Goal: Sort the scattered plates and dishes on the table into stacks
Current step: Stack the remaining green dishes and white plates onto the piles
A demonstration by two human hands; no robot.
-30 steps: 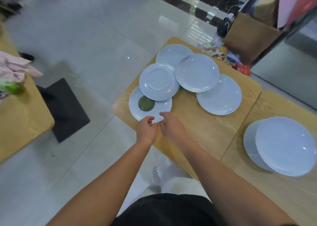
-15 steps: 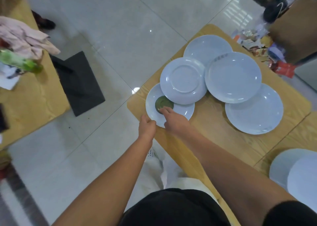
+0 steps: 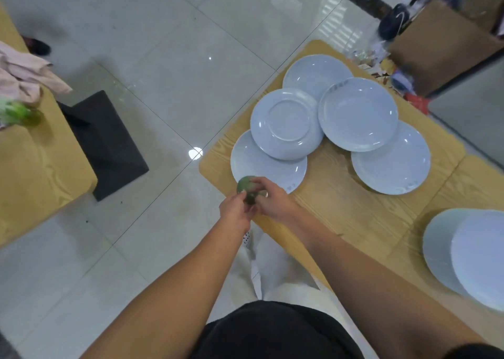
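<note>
While both my hands meet at the near corner of the wooden table [image 3: 354,211], they close together around a small green dish [image 3: 246,188]: my right hand [image 3: 272,199] curls over it from the far side with fingers bent, and my left hand [image 3: 236,211] pinches its near edge from below. The dish is tilted and blurred, so I cannot tell its exact shape.

Half a second ago that green dish lay flat in the nearest white plate [image 3: 261,167], with my right fingertips just touching it and my left hand at the plate's rim. Now it is up off the plate, held over the plate's near edge between my two hands.

Just beyond my fingers the nearest white plate lies bare, partly covered by an upturned plate [image 3: 286,122] farther out. Beyond and to the right of my right hand three more white plates overlap one another. Well off to the right of my right forearm sits a stack of plates [image 3: 469,255].
</note>
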